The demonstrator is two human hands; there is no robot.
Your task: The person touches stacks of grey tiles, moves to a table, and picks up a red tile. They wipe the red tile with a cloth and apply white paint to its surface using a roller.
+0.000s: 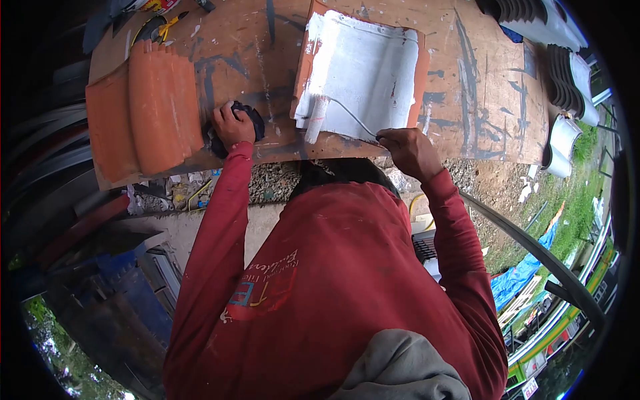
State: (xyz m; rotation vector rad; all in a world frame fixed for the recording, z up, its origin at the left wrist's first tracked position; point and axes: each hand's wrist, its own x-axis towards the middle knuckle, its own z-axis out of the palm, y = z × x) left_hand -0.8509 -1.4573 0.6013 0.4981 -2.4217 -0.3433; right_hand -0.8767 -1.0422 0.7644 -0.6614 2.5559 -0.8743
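Observation:
My right hand (408, 151) is closed round the handle end of a small paint roller (318, 113). A thin bent wire runs from my fist to the roller's white sleeve, which rests at the lower left of a roof tile (380, 63). White paint covers most of that tile, with bare orange along its side edges. My left hand (233, 125) is closed on a crumpled black cloth (255, 119), pressed to the wooden tabletop near its front edge. Left of it lies an unpainted orange roof tile (163, 100).
Dark smears mark the wooden table (480, 100). A black and yellow tool (160, 27) lies at the far left. Curved grey tiles (570, 73) are stacked at the right edge. Below are gravel, a dark pole (520, 233) and a blue tarp (527, 267).

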